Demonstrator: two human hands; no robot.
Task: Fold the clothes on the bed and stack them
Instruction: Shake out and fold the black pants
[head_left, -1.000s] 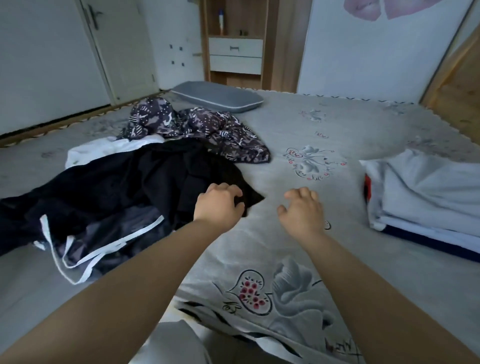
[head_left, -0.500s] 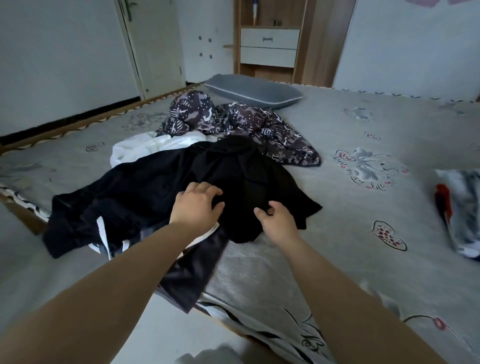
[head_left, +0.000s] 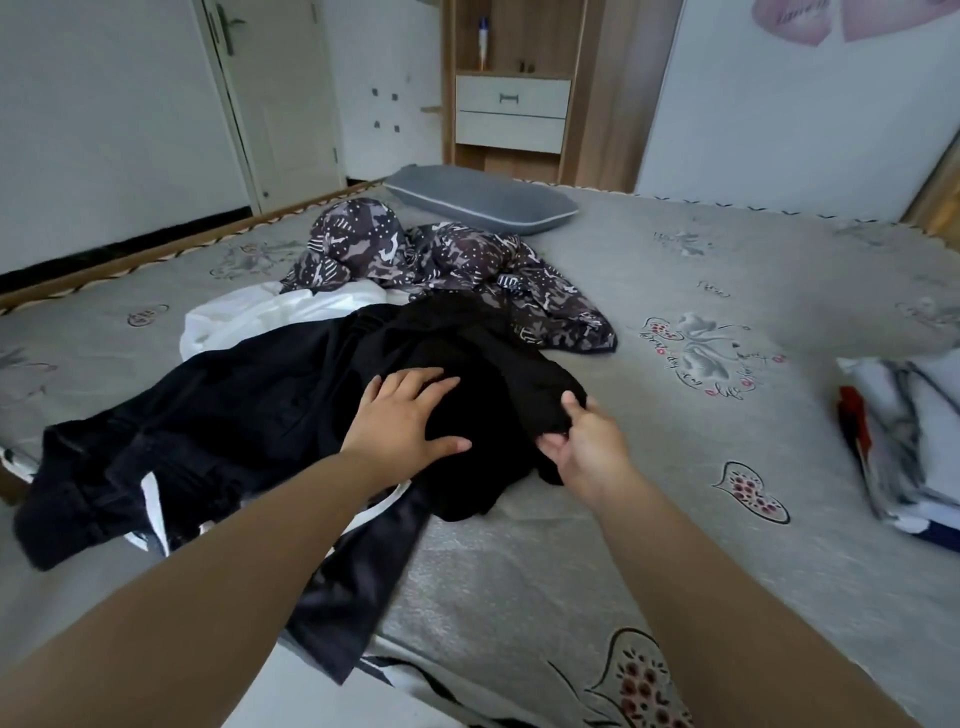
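Observation:
A heap of unfolded clothes lies on the left half of the bed (head_left: 675, 426). On top is a black garment (head_left: 498, 364). My left hand (head_left: 402, 415) lies flat on it with fingers spread. My right hand (head_left: 584, 441) pinches the black garment's right edge between thumb and fingers. Dark trousers (head_left: 171, 415) stretch to the left, and a dark piece with white stripes (head_left: 353, 582) hangs over the near edge. A white garment (head_left: 260, 317) and a patterned dark garment (head_left: 467, 260) lie behind. At the right edge sits a folded stack (head_left: 904, 436).
A grey pillow (head_left: 478, 200) lies at the far end of the bed. A wooden cabinet with white drawers (head_left: 511, 111) and a white door (head_left: 275, 93) stand beyond. The grey flowered sheet between the heap and the stack is bare.
My left hand has flattened on the black garment. My right hand has moved onto the garment's right edge and taken hold of it. The view has swung back a little to the right.

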